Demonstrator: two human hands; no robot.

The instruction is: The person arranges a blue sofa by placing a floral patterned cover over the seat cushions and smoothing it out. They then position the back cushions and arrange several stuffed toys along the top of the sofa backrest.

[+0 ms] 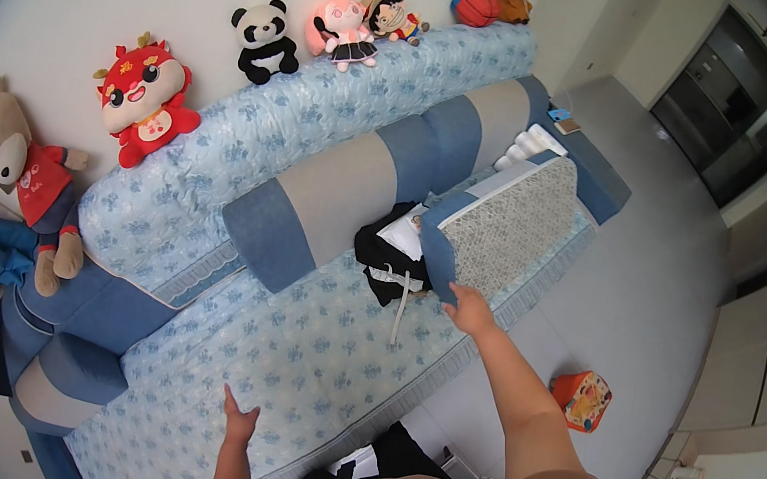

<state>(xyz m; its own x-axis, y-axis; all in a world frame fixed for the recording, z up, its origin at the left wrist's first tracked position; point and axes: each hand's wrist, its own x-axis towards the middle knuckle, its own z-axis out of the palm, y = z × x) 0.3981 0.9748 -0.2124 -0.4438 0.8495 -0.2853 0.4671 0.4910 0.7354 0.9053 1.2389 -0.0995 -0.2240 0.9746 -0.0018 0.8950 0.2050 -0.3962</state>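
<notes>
My left hand [239, 415] hovers over the pale blue flowered sofa cover [281, 365], its thumb and fingers apart and nothing in them. Farther right, my right hand [468, 311] reaches out with fingers apart at the lower near corner of a sofa cushion [507, 230]. Blue edging and a grey patterned face show on this cushion, which lies tilted on the seat; whether my fingertips press on it is hard to see. Beside its near end lies a crumpled black and white garment [396, 254] with a pale cord hanging from it.
Plush toys line the covered backrest: a donkey [35, 171], a red dragon [145, 98], a panda [264, 42] and others. White rolls [528, 147] sit behind the cushion. A red and orange container [582, 400] stands on the grey floor [583, 319]. Dark clothing [398, 453] lies near my body.
</notes>
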